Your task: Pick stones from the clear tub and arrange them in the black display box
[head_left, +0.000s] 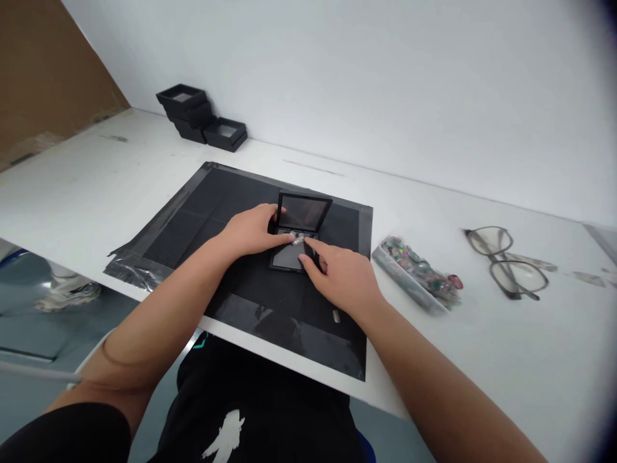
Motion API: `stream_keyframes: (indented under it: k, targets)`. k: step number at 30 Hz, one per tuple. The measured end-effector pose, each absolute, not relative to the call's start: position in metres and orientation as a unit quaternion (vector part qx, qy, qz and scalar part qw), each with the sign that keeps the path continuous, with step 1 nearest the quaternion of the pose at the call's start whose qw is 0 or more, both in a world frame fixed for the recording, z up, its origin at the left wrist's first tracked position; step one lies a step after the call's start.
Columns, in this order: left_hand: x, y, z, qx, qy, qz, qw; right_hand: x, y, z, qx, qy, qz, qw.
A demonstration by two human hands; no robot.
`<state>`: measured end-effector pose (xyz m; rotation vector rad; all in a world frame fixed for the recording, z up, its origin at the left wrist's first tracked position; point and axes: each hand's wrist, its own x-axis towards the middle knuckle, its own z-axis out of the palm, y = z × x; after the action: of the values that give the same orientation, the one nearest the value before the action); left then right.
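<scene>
Head view: a small black hinged box (299, 235) lies open on a black mat (231, 212) at the middle of the desk (482, 334), its lid standing up toward the wall.
Small piece: something tiny and shiny (299, 239) sits at the box's hinge line, between the fingertips of both hands; what it is cannot be told.
Left hand (250, 230): palm down, fingers curled around the box's left edge, thumb tip touching the shiny piece.
Right hand (340, 273): palm down, index finger stretched onto the piece, the other fingers loosely bent over the box's lower half.
Doing it well: my judgement is that the left should keep the box pinned flat while the right presses lightly, so the piece stays centred and does not skid.
Arms: both forearms reach forward from the near edge and meet at the box.
Around: a clear bag of coloured stones (419, 270) just right of the mat, glasses (506, 260) farther right, stacked black boxes (200, 116) by the wall.
</scene>
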<state>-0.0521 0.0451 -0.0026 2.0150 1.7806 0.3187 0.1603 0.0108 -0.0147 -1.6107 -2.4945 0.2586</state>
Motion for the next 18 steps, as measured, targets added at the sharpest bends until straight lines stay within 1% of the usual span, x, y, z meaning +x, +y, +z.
stream_keyframes:
  k: [5,9,14,18]
  targets:
    - [-0.0508,0.0452,-0.0026,0.720,0.649,0.117,0.218,0.1605,0.0089,-0.0150,-0.518,-0.848,0.064,0.092]
    - [-0.0528,0.0459,-0.0028,0.712,0.654,0.122,0.224,0.1597,0.0090,-0.0140,-0.506,-0.857,0.074,0.064]
    - [-0.0561,0.0472,-0.0024,0.715,0.642,0.131,0.243,0.1563,0.0094,-0.0138,-0.505,-0.861,0.053,0.027]
    - [-0.0597,0.0492,-0.0014,0.722,0.627,0.129,0.264,0.1548,0.0105,-0.0147,-0.504,-0.862,0.041,0.014]
